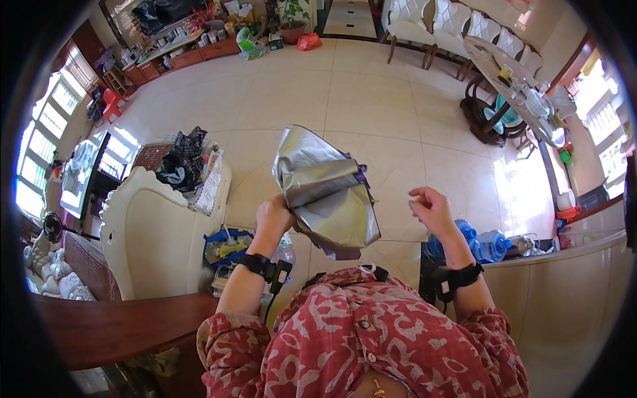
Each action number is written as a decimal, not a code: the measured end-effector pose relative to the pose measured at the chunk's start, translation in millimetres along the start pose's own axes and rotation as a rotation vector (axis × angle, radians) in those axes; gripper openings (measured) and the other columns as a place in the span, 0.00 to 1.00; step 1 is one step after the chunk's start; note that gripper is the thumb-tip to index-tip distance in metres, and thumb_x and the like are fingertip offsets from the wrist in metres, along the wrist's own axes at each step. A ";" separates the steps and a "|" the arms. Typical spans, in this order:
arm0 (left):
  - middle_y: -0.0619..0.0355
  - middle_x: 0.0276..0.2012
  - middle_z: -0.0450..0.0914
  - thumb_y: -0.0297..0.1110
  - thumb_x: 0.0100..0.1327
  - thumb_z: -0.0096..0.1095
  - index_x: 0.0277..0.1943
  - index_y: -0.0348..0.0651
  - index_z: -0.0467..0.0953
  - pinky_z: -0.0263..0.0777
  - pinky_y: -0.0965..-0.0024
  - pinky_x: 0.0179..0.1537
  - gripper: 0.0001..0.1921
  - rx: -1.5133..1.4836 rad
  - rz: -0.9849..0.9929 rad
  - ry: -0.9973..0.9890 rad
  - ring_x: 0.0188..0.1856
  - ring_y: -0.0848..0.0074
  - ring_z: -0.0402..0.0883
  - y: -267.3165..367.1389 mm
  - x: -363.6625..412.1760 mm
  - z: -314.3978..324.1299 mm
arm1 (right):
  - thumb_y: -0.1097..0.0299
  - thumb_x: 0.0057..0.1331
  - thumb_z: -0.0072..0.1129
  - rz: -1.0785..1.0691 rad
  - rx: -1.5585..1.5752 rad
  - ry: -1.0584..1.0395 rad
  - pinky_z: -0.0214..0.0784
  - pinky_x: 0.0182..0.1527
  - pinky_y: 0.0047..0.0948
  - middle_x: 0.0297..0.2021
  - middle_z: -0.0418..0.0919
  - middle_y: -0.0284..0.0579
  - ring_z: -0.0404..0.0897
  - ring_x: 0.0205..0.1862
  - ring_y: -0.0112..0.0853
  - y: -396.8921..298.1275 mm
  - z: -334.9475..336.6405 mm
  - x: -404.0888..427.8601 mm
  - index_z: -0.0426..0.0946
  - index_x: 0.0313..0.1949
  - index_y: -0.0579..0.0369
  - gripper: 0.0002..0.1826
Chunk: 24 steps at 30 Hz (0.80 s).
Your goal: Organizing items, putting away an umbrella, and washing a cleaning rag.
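A folded umbrella-like sheet of silver-coated fabric (328,194) with purple showing at its edge hangs in front of my body. My left hand (274,215) grips it at its left side, near the lower fold. To the right of the fabric, apart from it, my right hand (432,209) is raised with its fingers curled loosely and nothing visible between them. Whether the fabric has a frame or handle inside cannot be seen.
A cream chair (154,229) with dark clothes beyond it stands at the left. Blue water bottles (490,246) lie near a counter (562,278) at the right. A blue bag (226,248) and a plastic bottle (284,252) are below my left hand.
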<state>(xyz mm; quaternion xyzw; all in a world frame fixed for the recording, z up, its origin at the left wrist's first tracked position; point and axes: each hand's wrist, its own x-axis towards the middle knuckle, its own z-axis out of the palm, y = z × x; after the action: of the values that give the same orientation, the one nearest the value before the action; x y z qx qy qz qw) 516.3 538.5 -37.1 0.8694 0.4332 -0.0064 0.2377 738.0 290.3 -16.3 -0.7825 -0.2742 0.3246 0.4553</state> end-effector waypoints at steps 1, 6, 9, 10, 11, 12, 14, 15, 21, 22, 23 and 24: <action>0.44 0.27 0.75 0.32 0.41 0.52 0.30 0.41 0.74 0.68 0.59 0.35 0.11 0.001 -0.007 0.004 0.33 0.54 0.74 4.5 -3.1 -4.0 | 0.73 0.47 0.57 -0.177 0.013 0.044 0.64 0.24 0.24 0.20 0.73 0.38 0.73 0.22 0.24 -13.0 6.4 6.3 0.71 0.39 0.56 0.16; 0.46 0.27 0.75 0.30 0.42 0.49 0.29 0.42 0.73 0.67 0.59 0.34 0.09 0.044 0.112 -0.024 0.33 0.54 0.74 5.9 -8.0 -7.6 | 0.74 0.40 0.61 -1.006 -0.487 0.234 0.66 0.31 0.30 0.22 0.73 0.39 0.72 0.23 0.34 -111.3 53.0 18.3 0.71 0.35 0.55 0.18; 0.46 0.25 0.75 0.30 0.42 0.48 0.27 0.40 0.72 0.67 0.59 0.33 0.08 0.043 0.167 0.014 0.32 0.55 0.74 3.2 -9.6 -8.0 | 0.73 0.40 0.61 -1.000 -0.482 0.033 0.65 0.33 0.31 0.23 0.74 0.41 0.73 0.26 0.36 -100.6 68.1 16.2 0.74 0.31 0.53 0.14; 0.46 0.25 0.75 0.29 0.42 0.49 0.27 0.40 0.72 0.67 0.59 0.33 0.08 0.068 0.177 0.029 0.31 0.55 0.74 -3.0 -10.9 -8.6 | 0.73 0.42 0.60 -0.918 -0.406 -0.172 0.65 0.33 0.30 0.23 0.75 0.41 0.74 0.28 0.34 -92.7 74.9 11.7 0.75 0.29 0.53 0.11; 0.46 0.25 0.75 0.29 0.42 0.49 0.27 0.40 0.72 0.67 0.59 0.33 0.08 0.068 0.158 0.036 0.31 0.55 0.74 -11.4 -12.7 -10.7 | 0.73 0.43 0.60 -0.817 -0.341 -0.388 0.65 0.32 0.29 0.23 0.75 0.42 0.74 0.27 0.33 -92.2 80.2 -3.7 0.75 0.29 0.53 0.10; 0.47 0.24 0.75 0.29 0.42 0.48 0.27 0.39 0.72 0.67 0.59 0.32 0.07 0.087 0.149 0.035 0.31 0.55 0.74 -19.8 -14.0 -13.0 | 0.74 0.45 0.59 -0.707 -0.277 -0.599 0.65 0.32 0.28 0.24 0.75 0.43 0.74 0.27 0.32 -93.4 83.3 -19.7 0.76 0.28 0.53 0.08; 0.47 0.24 0.75 0.28 0.43 0.48 0.27 0.39 0.72 0.67 0.59 0.31 0.07 0.104 0.145 0.033 0.31 0.56 0.74 -31.9 -16.2 -15.3 | 0.74 0.46 0.57 -0.543 -0.292 -0.810 0.65 0.31 0.27 0.24 0.76 0.44 0.74 0.27 0.31 -92.9 84.3 -35.7 0.76 0.28 0.54 0.07; 0.47 0.24 0.75 0.28 0.43 0.47 0.27 0.39 0.72 0.68 0.60 0.31 0.07 0.158 0.157 0.042 0.31 0.56 0.74 -38.1 -17.9 -17.5 | 0.75 0.48 0.56 -0.368 -0.305 -1.004 0.65 0.30 0.26 0.24 0.76 0.44 0.75 0.26 0.30 -92.0 84.3 -39.2 0.76 0.29 0.54 0.07; 0.51 0.22 0.74 0.28 0.44 0.48 0.27 0.42 0.72 0.69 0.63 0.29 0.06 0.327 0.322 0.077 0.29 0.60 0.75 -29.6 -21.2 -23.3 | 0.71 0.45 0.59 -0.675 -0.291 -0.027 0.67 0.34 0.29 0.22 0.75 0.42 0.74 0.27 0.35 -126.3 64.6 -1.9 0.75 0.31 0.57 0.11; 0.52 0.22 0.74 0.28 0.44 0.48 0.26 0.42 0.72 0.69 0.64 0.28 0.05 0.405 0.355 0.074 0.29 0.62 0.75 -24.2 -21.2 -23.4 | 0.73 0.43 0.61 -0.976 -0.492 0.160 0.67 0.34 0.29 0.21 0.74 0.42 0.74 0.26 0.35 -141.3 65.5 7.7 0.75 0.29 0.58 0.11; 0.52 0.22 0.74 0.28 0.44 0.48 0.26 0.42 0.72 0.69 0.64 0.28 0.05 0.403 0.358 0.074 0.29 0.62 0.75 -21.3 -20.8 -22.7 | 0.73 0.43 0.61 -0.975 -0.495 0.162 0.67 0.34 0.29 0.21 0.74 0.42 0.74 0.26 0.35 -147.5 72.2 15.3 0.75 0.29 0.58 0.11; 0.52 0.23 0.74 0.28 0.44 0.49 0.26 0.42 0.72 0.69 0.63 0.29 0.05 0.358 0.413 0.077 0.29 0.61 0.75 -18.9 -20.4 -22.0 | 0.71 0.43 0.61 -1.106 -0.559 0.189 0.66 0.33 0.30 0.20 0.74 0.43 0.74 0.25 0.35 -151.5 80.2 22.0 0.74 0.27 0.57 0.10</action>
<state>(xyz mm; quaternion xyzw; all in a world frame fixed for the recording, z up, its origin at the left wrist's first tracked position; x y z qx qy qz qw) 485.1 542.0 -20.8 0.9671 0.2472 -0.0011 0.0599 671.1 415.0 82.9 -0.6397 -0.6716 -0.1134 0.3561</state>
